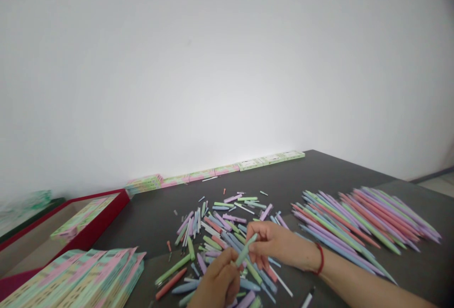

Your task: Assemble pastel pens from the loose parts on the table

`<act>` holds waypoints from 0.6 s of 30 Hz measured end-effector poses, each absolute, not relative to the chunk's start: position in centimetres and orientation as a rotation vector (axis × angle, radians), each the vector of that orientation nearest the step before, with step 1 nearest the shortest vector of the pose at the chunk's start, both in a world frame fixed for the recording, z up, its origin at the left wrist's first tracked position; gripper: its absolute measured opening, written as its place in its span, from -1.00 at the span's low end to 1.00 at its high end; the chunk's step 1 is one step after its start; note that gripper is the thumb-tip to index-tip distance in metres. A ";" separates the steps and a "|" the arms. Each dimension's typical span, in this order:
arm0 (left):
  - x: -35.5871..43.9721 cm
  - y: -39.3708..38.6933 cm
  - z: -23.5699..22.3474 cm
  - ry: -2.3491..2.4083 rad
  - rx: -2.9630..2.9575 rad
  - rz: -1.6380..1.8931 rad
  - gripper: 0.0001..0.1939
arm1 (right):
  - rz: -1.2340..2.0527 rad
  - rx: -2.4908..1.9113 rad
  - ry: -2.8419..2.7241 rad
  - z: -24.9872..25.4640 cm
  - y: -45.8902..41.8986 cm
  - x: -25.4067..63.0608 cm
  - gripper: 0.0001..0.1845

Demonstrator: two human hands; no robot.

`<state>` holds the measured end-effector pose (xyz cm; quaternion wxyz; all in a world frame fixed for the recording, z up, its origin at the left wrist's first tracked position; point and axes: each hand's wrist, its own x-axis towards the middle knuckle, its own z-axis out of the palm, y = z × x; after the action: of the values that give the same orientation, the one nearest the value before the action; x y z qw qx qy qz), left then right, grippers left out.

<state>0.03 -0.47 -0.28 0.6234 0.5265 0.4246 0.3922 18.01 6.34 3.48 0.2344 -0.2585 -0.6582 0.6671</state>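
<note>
My left hand and my right hand meet over a pile of loose pen parts. Between them is a pale green pen part, tilted up to the right. The left fingers are closed around its lower end, while the right thumb and fingers pinch it near the upper end. Whether it is a cap or a barrel I cannot tell. Green, purple, blue and coral barrels and caps, with thin white refills, lie around and below both hands. A red cord circles my right wrist.
Full-length pastel pens lie in a spread to the right on the dark table. Printed flat boxes line the wall. At left are stacked printed packs and a red box. A black-tipped white pen lies at the front.
</note>
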 end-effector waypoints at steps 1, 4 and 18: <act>-0.1 -0.6 0.0 1.015 1.287 0.884 -0.82 | 1.845 -0.706 -1.820 3.4 6.3 18.1 -0.76; -0.3 -0.9 0.9 1.183 1.593 0.771 -0.87 | 1.820 -0.738 -1.891 3.4 6.2 18.2 -0.76; 0.3 -1.5 3.4 1.728 2.267 0.106 -0.77 | 1.096 -0.901 -2.394 3.9 5.2 18.8 -0.74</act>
<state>0.27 -1.51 3.45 0.1441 0.7865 0.5994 0.0368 18.80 5.23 3.94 0.1787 -0.3185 -0.8464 0.3875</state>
